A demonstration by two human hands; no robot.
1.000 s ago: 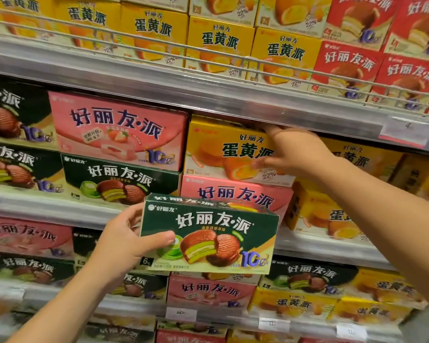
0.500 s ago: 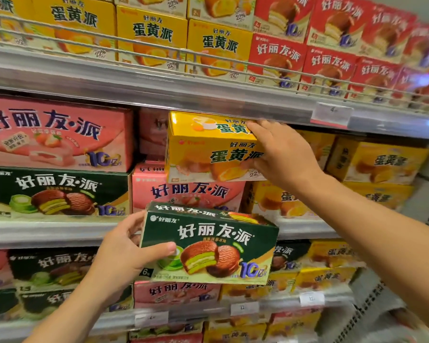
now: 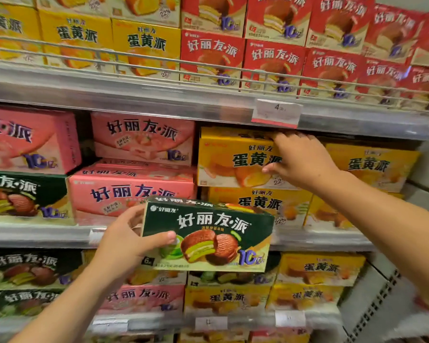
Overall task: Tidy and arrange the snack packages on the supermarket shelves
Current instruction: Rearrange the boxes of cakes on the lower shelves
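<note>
The left hand (image 3: 124, 246) holds a green box (image 3: 208, 235) in front of the middle shelf (image 3: 35, 233), thumb across its front face and fingers (image 3: 134, 214) curled round its left end, the box upright and facing outward. The right hand (image 3: 300, 162) grips a yellow box (image 3: 228, 157) on that shelf's upper row, fingers hooked over the top edge and thumb pressed on the front. This yellow box sits on another yellow box (image 3: 255, 204), just right of two stacked pink boxes (image 3: 139, 169), under a price tag (image 3: 276, 112).
</note>
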